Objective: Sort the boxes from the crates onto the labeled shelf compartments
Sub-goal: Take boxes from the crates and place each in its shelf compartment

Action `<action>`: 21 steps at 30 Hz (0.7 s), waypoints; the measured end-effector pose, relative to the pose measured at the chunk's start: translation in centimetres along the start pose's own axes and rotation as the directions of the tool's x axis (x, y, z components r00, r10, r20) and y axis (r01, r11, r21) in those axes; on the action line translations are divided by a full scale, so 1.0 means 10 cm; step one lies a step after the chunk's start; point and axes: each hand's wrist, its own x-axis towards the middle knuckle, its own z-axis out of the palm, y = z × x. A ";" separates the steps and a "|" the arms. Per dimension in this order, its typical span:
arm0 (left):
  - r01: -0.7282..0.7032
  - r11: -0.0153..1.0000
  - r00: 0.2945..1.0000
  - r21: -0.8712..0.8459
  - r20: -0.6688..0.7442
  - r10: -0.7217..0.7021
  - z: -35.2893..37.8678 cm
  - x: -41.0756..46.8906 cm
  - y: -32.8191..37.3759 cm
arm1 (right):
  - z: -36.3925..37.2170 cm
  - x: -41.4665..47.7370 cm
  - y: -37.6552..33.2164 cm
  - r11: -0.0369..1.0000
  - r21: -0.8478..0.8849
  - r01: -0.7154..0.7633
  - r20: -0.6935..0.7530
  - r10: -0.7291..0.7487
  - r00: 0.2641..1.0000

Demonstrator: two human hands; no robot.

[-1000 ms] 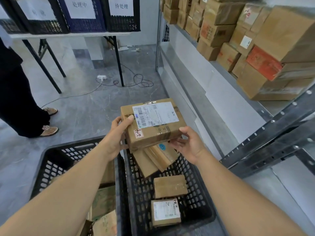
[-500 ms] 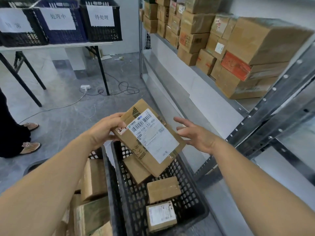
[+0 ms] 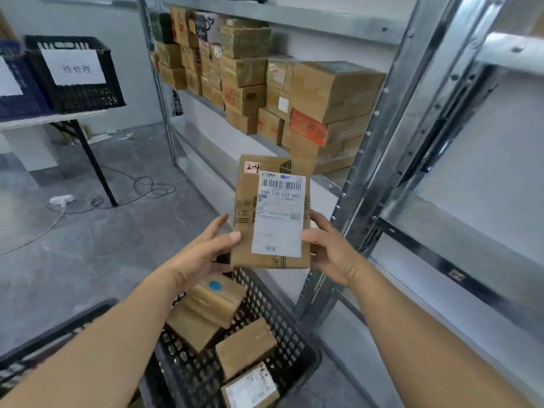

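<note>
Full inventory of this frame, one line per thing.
held box: 1, brown, white label, centre, in both hands
loose boxes: at least 4, brown, in near crate
near crate: 1, black, bottom centre
second crate: 1, black, bottom left
stacked boxes: many, brown, on rack
rack: 1, grey metal, right
table crates: 2, black and blue, upper left
table: 1, white top, left
cable: 1, dark, floor
left hand: 1, grips held box's left edge
right hand: 1, grips its right edge

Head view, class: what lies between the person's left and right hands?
A cardboard box with a white shipping label, held upright between the left hand and right hand, seen in the head view.
</note>
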 end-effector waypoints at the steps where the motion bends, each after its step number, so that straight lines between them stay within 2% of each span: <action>1: -0.001 1.000 0.999 0.013 0.051 0.001 0.12 0.04 -0.01 | -0.06 -0.07 -0.02 1.000 0.012 0.027 -0.040 -0.027 0.999; 3: -0.036 0.999 0.992 0.024 0.122 0.033 0.34 0.13 0.01 | -0.19 -0.23 -0.08 0.998 0.000 0.070 -0.103 -0.070 0.992; 10: -0.131 0.991 0.962 -0.041 0.237 0.137 1.13 0.33 0.17 | -0.69 -1.01 -0.20 0.973 -0.164 0.161 -0.205 -0.193 0.960; 15: -0.126 0.991 0.925 -0.050 0.355 0.136 1.90 0.26 0.17 | -0.99 -1.76 -0.26 0.938 -0.297 0.178 -0.356 -0.281 0.891; 21: -0.113 0.993 0.886 -0.039 0.448 0.118 2.88 0.02 0.03 | -1.39 -2.71 -0.13 0.934 -0.308 0.180 -0.504 -0.320 0.802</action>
